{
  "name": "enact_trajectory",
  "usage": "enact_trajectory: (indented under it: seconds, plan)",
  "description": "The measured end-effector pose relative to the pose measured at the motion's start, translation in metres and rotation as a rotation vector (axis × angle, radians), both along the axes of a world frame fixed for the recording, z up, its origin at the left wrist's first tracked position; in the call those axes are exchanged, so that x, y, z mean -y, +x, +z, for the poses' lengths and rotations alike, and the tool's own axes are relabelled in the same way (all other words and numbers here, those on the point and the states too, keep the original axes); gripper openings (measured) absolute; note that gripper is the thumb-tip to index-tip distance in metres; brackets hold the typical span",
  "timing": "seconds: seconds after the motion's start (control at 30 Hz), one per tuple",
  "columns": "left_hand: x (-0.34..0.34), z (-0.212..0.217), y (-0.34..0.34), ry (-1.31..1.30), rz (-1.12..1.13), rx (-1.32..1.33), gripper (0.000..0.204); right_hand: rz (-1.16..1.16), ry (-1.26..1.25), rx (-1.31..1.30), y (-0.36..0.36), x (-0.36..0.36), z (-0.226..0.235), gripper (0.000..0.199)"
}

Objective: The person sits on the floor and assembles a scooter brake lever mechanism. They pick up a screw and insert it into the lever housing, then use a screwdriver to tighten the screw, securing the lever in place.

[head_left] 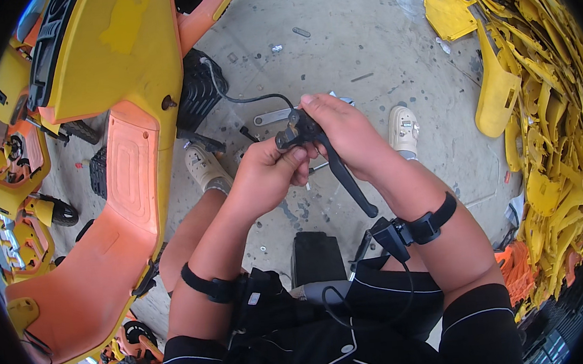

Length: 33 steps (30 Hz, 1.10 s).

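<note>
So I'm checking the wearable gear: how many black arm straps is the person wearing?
2: one strap on the left forearm, one on the right forearm. None seems hidden.

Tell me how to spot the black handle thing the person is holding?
Find the big yellow and orange scooter body on the left, then look right to the two hands over the concrete floor. The left hand and right hand both grip the brake lever. It is the only black piece with a long curved blade and a cable running off it.

We see bright, even daylight with soft shadows; fisheye bending and a black rim crowd the edges, where detail perhaps blurs slightly.
</note>
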<state>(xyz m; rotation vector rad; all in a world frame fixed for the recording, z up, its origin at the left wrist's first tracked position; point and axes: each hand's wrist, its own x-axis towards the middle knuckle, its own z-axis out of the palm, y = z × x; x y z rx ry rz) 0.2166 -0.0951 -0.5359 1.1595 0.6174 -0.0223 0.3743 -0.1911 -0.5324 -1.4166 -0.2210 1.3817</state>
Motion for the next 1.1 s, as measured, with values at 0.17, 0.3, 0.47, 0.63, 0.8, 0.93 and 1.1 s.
enact_trajectory:
  seconds: [0.17, 0.3, 0.47, 0.63, 0.8, 0.93, 1.1]
  plan:
    - [0.017, -0.006, 0.007, 0.327, 0.165, -0.146, 0.012, -0.181, -0.123, 0.026, -0.015, -0.005, -0.002, 0.039]
    - [0.023, -0.014, 0.009, 1.162, 0.166, -0.116, 0.009, -0.298, -0.230, -0.070, -0.029, -0.007, 0.008, 0.039]
    - [0.000, -0.004, 0.007, 0.648, 0.004, -0.147, 0.014, -0.168, -0.193, -0.005, -0.012, -0.006, 0.007, 0.040]
    - [-0.016, 0.008, 0.000, 0.102, -0.109, -0.064, 0.021, 0.017, -0.132, 0.040, 0.001, 0.000, 0.003, 0.037]
    - [-0.015, 0.011, -0.001, 0.043, -0.126, -0.036, 0.020, 0.060, -0.009, 0.085, 0.002, -0.001, 0.004, 0.037]
    - [-0.008, -0.001, 0.000, 0.027, 0.025, -0.020, 0.017, -0.057, 0.076, 0.102, -0.002, -0.004, -0.011, 0.035]
    - [0.013, -0.011, 0.007, 0.670, 0.147, -0.132, 0.015, -0.165, -0.171, 0.046, -0.014, -0.004, 0.002, 0.037]
